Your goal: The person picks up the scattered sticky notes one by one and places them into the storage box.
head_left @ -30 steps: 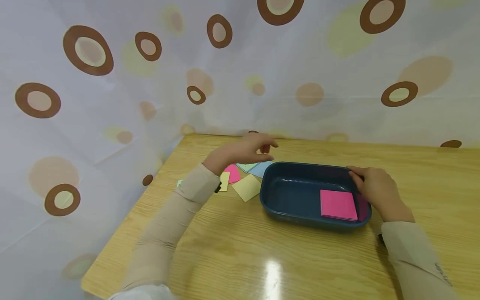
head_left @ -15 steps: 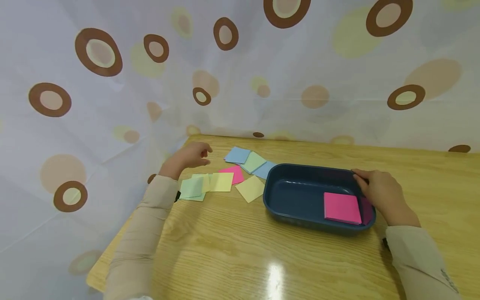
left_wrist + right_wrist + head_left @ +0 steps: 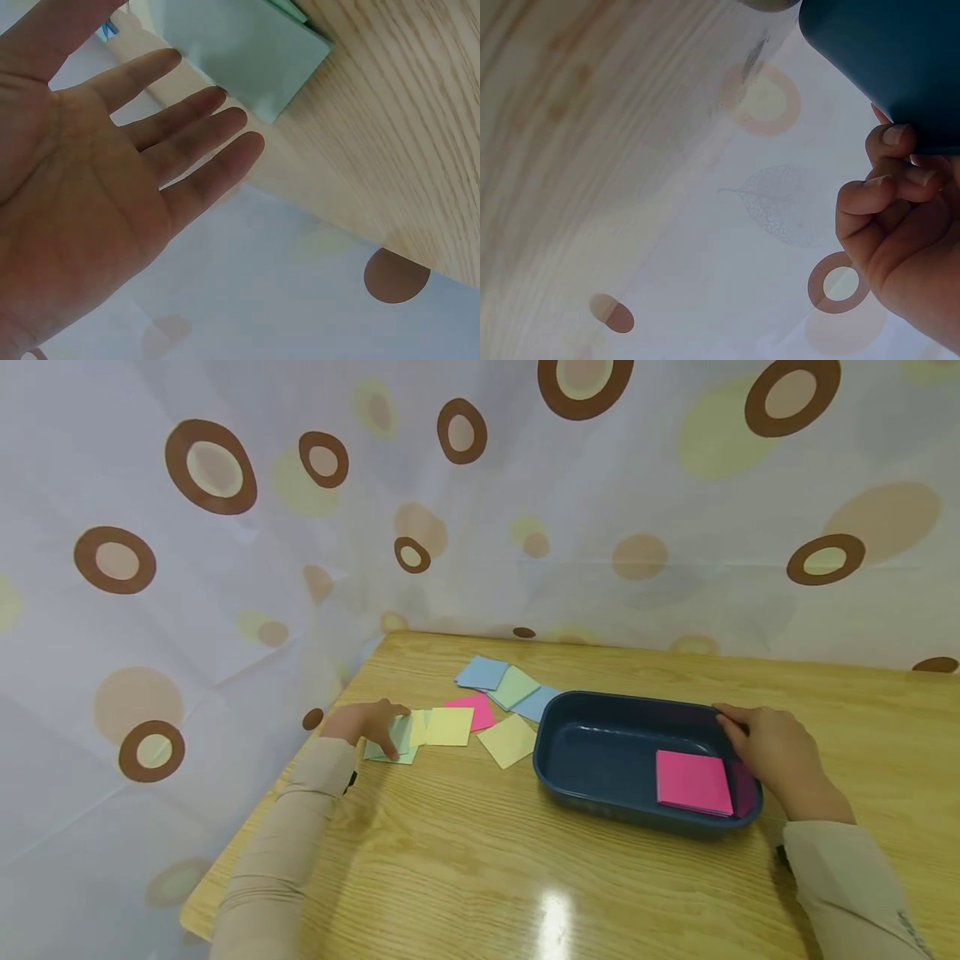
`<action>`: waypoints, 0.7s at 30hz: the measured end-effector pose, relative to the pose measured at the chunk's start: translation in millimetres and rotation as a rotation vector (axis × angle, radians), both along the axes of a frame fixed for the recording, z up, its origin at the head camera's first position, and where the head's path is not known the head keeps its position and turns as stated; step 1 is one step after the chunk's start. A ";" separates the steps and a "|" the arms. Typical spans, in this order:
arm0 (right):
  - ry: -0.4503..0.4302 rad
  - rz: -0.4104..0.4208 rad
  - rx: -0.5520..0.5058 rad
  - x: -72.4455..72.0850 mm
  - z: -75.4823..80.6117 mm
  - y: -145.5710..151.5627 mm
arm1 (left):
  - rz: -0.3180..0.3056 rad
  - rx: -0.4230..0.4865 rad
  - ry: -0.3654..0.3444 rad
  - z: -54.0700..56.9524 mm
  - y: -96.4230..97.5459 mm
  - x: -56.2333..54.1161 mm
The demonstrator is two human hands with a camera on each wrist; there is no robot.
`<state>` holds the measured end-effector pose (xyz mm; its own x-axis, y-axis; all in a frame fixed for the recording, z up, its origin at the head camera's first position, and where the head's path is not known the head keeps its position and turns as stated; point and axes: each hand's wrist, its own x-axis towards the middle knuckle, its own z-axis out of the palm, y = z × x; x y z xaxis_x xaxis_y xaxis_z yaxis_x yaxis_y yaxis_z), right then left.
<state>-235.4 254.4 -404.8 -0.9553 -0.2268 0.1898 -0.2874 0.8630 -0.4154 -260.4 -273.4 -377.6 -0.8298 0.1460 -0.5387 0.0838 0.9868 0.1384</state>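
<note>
My left hand reaches over the pale green paper squares at the table's left side, thumb and fingers spread around them. In the left wrist view its fingers are nearly straight, with tips at the edge of the green paper. My right hand grips the right end of a dark blue plastic bin, thumb inside and fingers outside. The right wrist view shows those fingers curled under the bin's rim. Inside the bin, at its right end, lies a stack of pink paper squares.
Yellow squares overlap the green ones on the right. A pink square, blue squares and another yellow square lie between them and the bin. Patterned sheeting rises behind and left of the wooden table.
My left hand has moved left from beside the bin, across the loose squares, and come down over the green ones. The right hand keeps its grip on the bin.
</note>
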 end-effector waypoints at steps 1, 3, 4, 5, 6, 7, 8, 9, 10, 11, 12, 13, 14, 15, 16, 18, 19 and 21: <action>0.005 0.001 0.001 0.5 -0.2 0.4 | 0.011 0.003 0.006 -1.7 0.3 -0.3; 0.013 0.005 -0.001 1.5 -0.4 1.0 | 0.033 0.015 0.016 -3.8 0.7 -0.1; 0.016 0.006 0.000 1.7 -0.6 1.2 | 0.042 0.021 0.021 -4.4 0.8 0.3; 0.016 0.007 -0.001 2.0 -0.8 1.3 | 0.047 0.023 0.026 -4.6 1.0 0.7; 0.017 0.009 -0.001 2.3 -1.0 1.5 | 0.054 0.027 0.032 -4.7 1.0 1.3; 0.014 0.009 -0.003 2.5 -1.1 1.6 | 0.056 0.032 0.038 -4.4 1.3 2.0; 0.012 0.009 -0.004 2.7 -1.2 1.7 | 0.060 0.039 0.043 -4.2 1.4 2.8; 0.013 0.007 -0.004 2.8 -1.3 1.5 | 0.064 0.046 0.048 -3.9 1.5 3.6; 0.014 0.003 -0.004 2.7 -1.5 1.3 | 0.065 0.049 0.054 -3.7 1.5 4.5; 0.015 0.001 -0.005 2.6 -1.6 1.0 | 0.067 0.051 0.060 -3.7 1.2 5.4; 0.020 0.001 -0.006 2.5 -1.7 0.7 | 0.069 0.056 0.067 -3.8 0.5 6.4; 0.024 0.001 -0.007 2.4 -1.6 0.3 | 0.070 0.058 0.073 -4.1 -0.3 7.2; 0.028 0.002 -0.008 2.2 -1.6 -0.1 | 0.069 0.060 0.079 -4.6 -1.2 8.1; 0.029 0.001 -0.009 2.0 -1.5 -0.6 | 0.065 0.059 0.086 -5.3 -2.0 8.8; 0.028 0.001 -0.010 1.8 -1.3 -0.8 | 0.056 0.051 0.096 -6.2 -2.8 9.4; 0.024 0.000 -0.010 1.6 -0.8 -1.1 | 0.038 0.039 0.113 -7.9 -4.1 9.9; 0.024 -0.002 -0.008 1.3 -0.6 -1.0 | 0.027 0.029 0.123 -8.6 -4.0 9.7; 0.023 -0.004 -0.006 0.9 -0.2 -0.3 | 0.004 0.008 0.144 -9.2 -3.4 9.0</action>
